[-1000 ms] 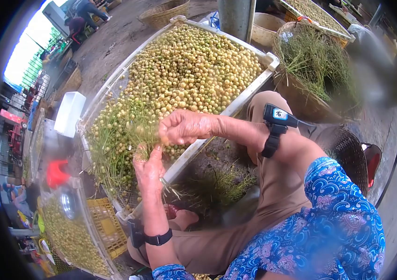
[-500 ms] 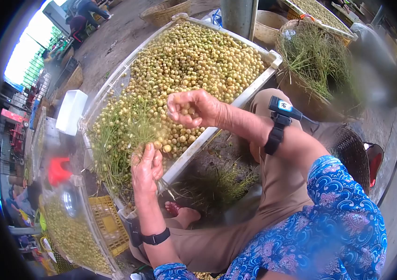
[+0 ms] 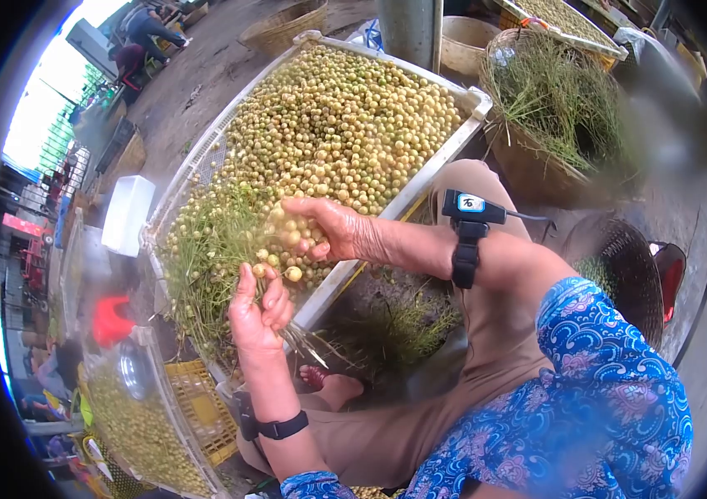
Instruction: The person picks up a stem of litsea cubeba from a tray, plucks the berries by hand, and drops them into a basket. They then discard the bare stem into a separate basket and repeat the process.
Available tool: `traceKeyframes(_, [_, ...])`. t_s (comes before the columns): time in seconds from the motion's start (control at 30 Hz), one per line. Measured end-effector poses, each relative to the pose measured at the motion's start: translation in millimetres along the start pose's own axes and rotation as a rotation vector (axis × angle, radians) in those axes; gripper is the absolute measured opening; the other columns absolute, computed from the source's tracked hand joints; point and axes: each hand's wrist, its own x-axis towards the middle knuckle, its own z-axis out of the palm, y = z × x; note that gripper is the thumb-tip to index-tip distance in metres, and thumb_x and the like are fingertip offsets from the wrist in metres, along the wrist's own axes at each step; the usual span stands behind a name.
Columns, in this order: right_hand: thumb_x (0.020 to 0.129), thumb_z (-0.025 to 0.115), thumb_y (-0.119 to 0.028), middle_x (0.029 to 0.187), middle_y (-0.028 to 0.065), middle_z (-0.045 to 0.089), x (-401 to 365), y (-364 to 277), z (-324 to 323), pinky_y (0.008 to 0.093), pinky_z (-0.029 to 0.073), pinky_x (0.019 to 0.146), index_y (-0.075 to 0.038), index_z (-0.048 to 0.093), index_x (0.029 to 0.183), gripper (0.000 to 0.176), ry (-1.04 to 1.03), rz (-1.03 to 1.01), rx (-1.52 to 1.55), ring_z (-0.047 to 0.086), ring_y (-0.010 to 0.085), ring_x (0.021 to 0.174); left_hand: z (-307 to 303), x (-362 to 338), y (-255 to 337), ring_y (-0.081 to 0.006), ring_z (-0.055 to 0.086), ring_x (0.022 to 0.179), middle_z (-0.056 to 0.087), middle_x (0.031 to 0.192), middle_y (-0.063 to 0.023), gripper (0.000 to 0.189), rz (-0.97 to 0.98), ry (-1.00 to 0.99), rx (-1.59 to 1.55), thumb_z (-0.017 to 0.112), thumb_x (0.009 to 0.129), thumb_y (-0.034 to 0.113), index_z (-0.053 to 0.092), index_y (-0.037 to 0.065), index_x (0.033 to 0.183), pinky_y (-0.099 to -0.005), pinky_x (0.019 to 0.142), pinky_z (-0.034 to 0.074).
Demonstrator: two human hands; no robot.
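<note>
Left of the frame's centre, the left hand is closed around stems, their bare ends jutting below it; a few loose-looking fruit show at its fingertips. The right hand, at centre, curls its fingers beside more fruit; whether it grips any cannot be told. Fruit fills the tray from centre to upper middle. A basket of greens stands at upper right.
</note>
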Motion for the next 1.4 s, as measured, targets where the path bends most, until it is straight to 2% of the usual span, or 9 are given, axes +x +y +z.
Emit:
traceKeyframes(0.2, [0.081,0.055,-0.021,0.061,-0.0036,0.046,15.2,-0.7,-12.7,0.0140,0.025,0.032,-0.012,0.050,0.082,0.010,-0.003,-0.163,-0.111,0.038,0.0034,0.043,-4.2,2.4,-2.0,-0.0051,0.023,0.032,0.038,0.051,0.0001,0.033,-0.008,0.037,0.039,0.044,0.086,0.037,0.052,0.004,0.082,-0.0185,0.029,0.017])
traceKeyframes(0.5, [0.077,0.059,-0.009,0.057,-0.0033,0.046,32.6,-18.9,-22.3,0.0149,0.026,0.030,-0.008,0.052,0.079,0.008,0.450,-0.293,-0.194,0.038,0.0039,0.039,8.5,15.1,-45.7,-0.0032,0.021,0.033,0.031,0.049,0.0044,0.031,-0.031,0.164,0.206,0.042,0.088,0.034,0.050,0.004,0.088,-0.0180,0.029,0.017])
traceKeyframes(0.63, [0.077,0.060,-0.009,0.058,-0.0027,0.049,33.6,-25.8,-24.7,0.0139,0.025,0.029,-0.008,0.054,0.078,0.005,0.436,-0.274,-0.227,0.040,0.0032,0.040,4.1,15.0,-36.1,-0.0032,0.021,0.032,0.030,0.048,0.0044,0.030,-0.022,0.174,0.180,0.041,0.088,0.033,0.050,0.004,0.086,-0.0181,0.029,0.017])
traceKeyframes(0.8, [0.076,0.060,-0.007,0.063,0.0015,0.056,33.3,-61.7,-24.3,0.0116,0.024,0.028,-0.006,0.059,0.080,0.004,-0.071,0.027,-0.342,0.043,0.0016,0.042,-4.0,4.1,-10.5,-0.0042,0.020,0.031,0.029,0.045,0.0049,0.034,-0.043,0.189,0.151,0.041,0.088,0.033,0.053,0.002,0.083,-0.0192,0.028,0.017])
traceKeyframes(1.1, [0.075,0.058,0.000,0.066,0.0037,0.054,53.1,-68.7,3.5,0.0138,0.027,0.028,-0.005,0.050,0.078,0.011,0.159,-0.162,-0.282,0.047,0.0059,0.045,3.9,13.0,-11.3,-0.0041,0.019,0.031,0.028,0.045,0.0050,0.032,0.020,0.153,0.064,0.042,0.088,0.032,0.052,0.002,0.084,-0.0195,0.029,0.016])
traceKeyframes(1.2, [0.074,0.060,-0.001,0.068,0.0030,0.054,60.1,-64.6,-2.2,0.0155,0.032,0.031,-0.006,0.053,0.081,0.011,0.216,-0.285,-0.535,0.046,0.0055,0.046,7.0,13.9,-17.4,-0.0042,0.019,0.031,0.028,0.045,0.0048,0.033,-0.003,0.208,0.057,0.042,0.088,0.033,0.052,0.002,0.085,-0.0194,0.029,0.016])
traceKeyframes(1.27, [0.073,0.061,-0.004,0.067,0.0020,0.054,51.9,-76.4,-1.2,0.0167,0.034,0.034,-0.007,0.056,0.085,0.013,0.271,-0.497,-1.295,0.044,0.0048,0.045,3.8,12.5,-22.6,-0.0045,0.020,0.031,0.027,0.045,0.0044,0.033,-0.025,0.208,0.063,0.039,0.089,0.033,0.050,0.002,0.086,-0.0196,0.028,0.016])
traceKeyframes(1.3, [0.074,0.061,-0.007,0.067,0.0014,0.054,41.4,-91.1,1.8,0.0160,0.033,0.034,-0.007,0.056,0.088,0.015,0.371,-0.327,-1.132,0.042,0.0044,0.044,4.6,9.9,-23.3,-0.0046,0.019,0.031,0.026,0.045,0.0044,0.034,-0.047,0.221,0.066,0.039,0.089,0.033,0.050,0.002,0.086,-0.0199,0.029,0.016])
traceKeyframes(1.4, [0.073,0.064,-0.015,0.072,0.0032,0.056,48.0,-135.6,-23.8,0.0206,0.040,0.038,-0.006,0.057,0.090,0.021,0.471,-0.344,-1.172,0.045,0.0084,0.048,-1.2,3.2,-21.9,-0.0050,0.019,0.031,0.025,0.044,0.0043,0.034,-0.069,0.237,0.053,0.038,0.089,0.034,0.050,0.001,0.087,-0.0205,0.029,0.016])
